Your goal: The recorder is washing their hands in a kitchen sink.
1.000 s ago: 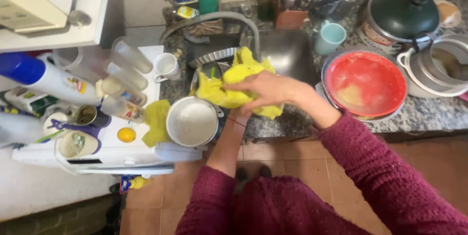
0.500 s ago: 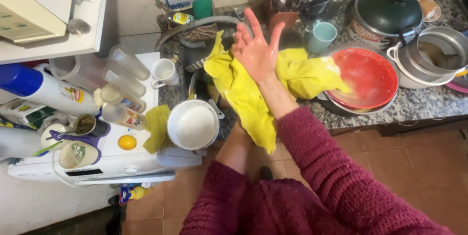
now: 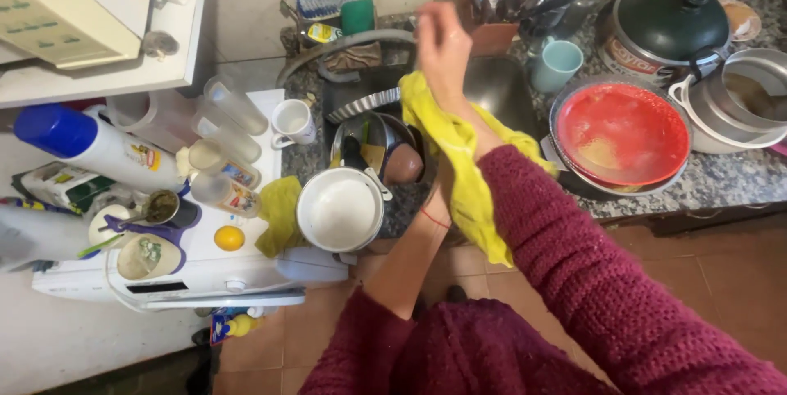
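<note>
My right hand (image 3: 443,44) is raised over the sink, wet, fingers loosely apart and holding nothing. A yellow cloth (image 3: 463,170) drapes around my right wrist and forearm and hangs down toward the counter edge. My left forearm reaches up from below. My left hand (image 3: 437,198) is mostly hidden under the cloth and seems to grip it against my right arm. Below them the sink holds a dark pot (image 3: 385,153) and a white enamel pot (image 3: 340,211).
A red bowl (image 3: 623,133), a dark green lidded pot (image 3: 668,22) and a metal pan (image 3: 738,100) stand on the right counter. A teal cup (image 3: 557,63) and utensil holder (image 3: 492,30) are behind the sink. Bottles, a white mug (image 3: 291,120) and a second yellow cloth (image 3: 279,215) crowd the left.
My right hand lifted from the bunched cloth and spread open. The cloth has now slid down my right wrist and forearm, off the red bowl, with my left hand under it.
</note>
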